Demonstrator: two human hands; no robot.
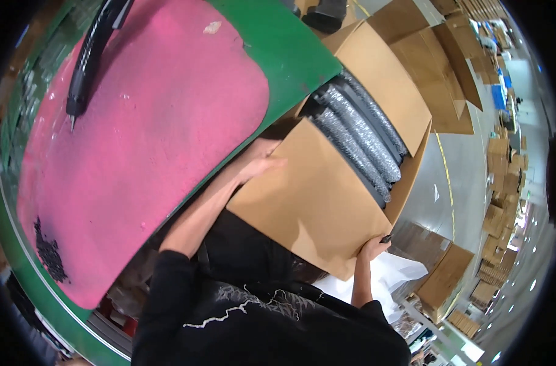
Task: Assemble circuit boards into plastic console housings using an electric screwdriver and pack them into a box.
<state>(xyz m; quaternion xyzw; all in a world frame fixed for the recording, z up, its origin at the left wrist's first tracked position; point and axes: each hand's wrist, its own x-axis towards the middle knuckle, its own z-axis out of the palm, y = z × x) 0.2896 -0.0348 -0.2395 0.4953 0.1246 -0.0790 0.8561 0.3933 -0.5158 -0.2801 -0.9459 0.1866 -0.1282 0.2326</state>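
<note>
An open cardboard box (308, 195) stands tilted in front of me, its near flap folded out toward my body. Inside lie several dark, long items wrapped in shiny clear bubble wrap (357, 131). My left hand (263, 160) is at the flap's left edge, thumb over the cardboard and the other fingers partly hidden beyond it. At the flap's lower right corner, my right hand (371, 248) is closed and touches the cardboard. A small black object (386, 239) sticks out of its fist; its kind is not clear.
A green table with a pink mat (168, 122) fills the left. Above it hangs a black electric screwdriver (90, 73); small black screws (49, 253) lie in a heap. Another open carton (433, 67) stands beyond the box. White sheeting (375, 277) and a carton (446, 274) are at right.
</note>
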